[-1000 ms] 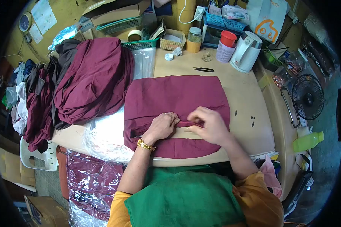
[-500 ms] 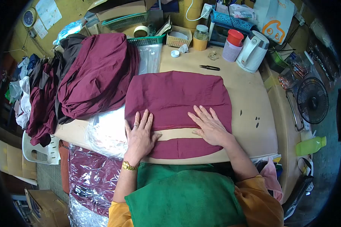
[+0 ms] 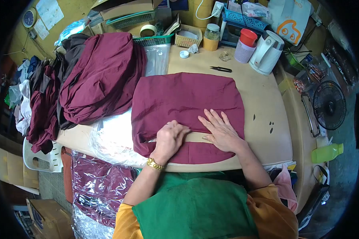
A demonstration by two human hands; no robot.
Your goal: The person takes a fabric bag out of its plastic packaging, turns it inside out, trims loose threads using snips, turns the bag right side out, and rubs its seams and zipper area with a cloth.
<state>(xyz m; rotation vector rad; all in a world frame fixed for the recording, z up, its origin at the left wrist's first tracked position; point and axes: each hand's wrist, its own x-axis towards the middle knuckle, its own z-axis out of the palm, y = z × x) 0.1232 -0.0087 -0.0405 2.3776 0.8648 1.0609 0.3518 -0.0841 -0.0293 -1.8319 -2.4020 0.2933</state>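
Observation:
A maroon garment lies folded on the table in front of me, with a gap between its large upper part and the narrow strip nearest me. My left hand is closed over that gap, fingers curled at the upper part's lower edge; the fingertips are partly hidden. Flat on the right side of the same fabric rests my right hand, fingers spread. Around the left end of the gap the cloth is bunched.
A heap of maroon fabric is at the left, beside clear plastic. Black thread snips lie beyond the garment. Further back stand a white kettle, a lidded jar and baskets. A fan is at the right.
My left hand has slid right along the garment's edge, going from flat with fingers spread to closed. The gap's left end has narrowed as cloth bunched there. My right hand has stayed put.

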